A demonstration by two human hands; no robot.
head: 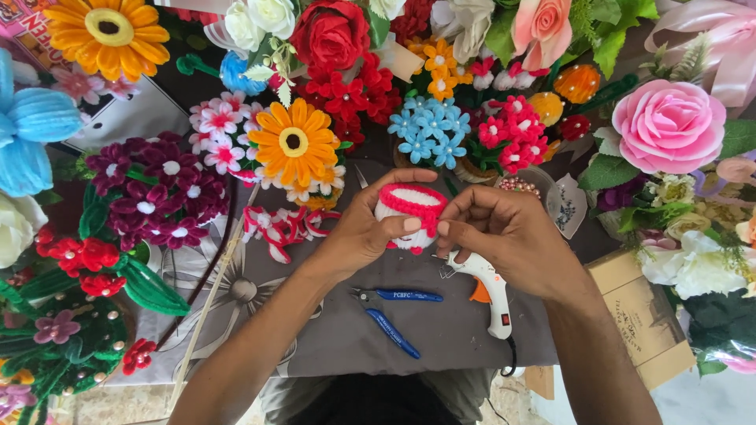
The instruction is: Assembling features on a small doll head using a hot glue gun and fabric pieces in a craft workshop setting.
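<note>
Both hands grip a small white fuzzy pot with a red fuzzy-wire rim, held above the bench at centre frame. The left hand cups it from nine o'clock; the right hand pinches its rim from three o'clock. At six o'clock lie blue-handled pliers and a white glue gun.

Two hands are in view, the left hand and the right hand, sharing one small white pot with a red fuzzy rim. On the worktop lie one pair of blue-handled pliers and one white glue gun. Two orange daisy-like flowers show, one large and one smaller. One big pink rose and one cardboard box sit to the right.
</note>
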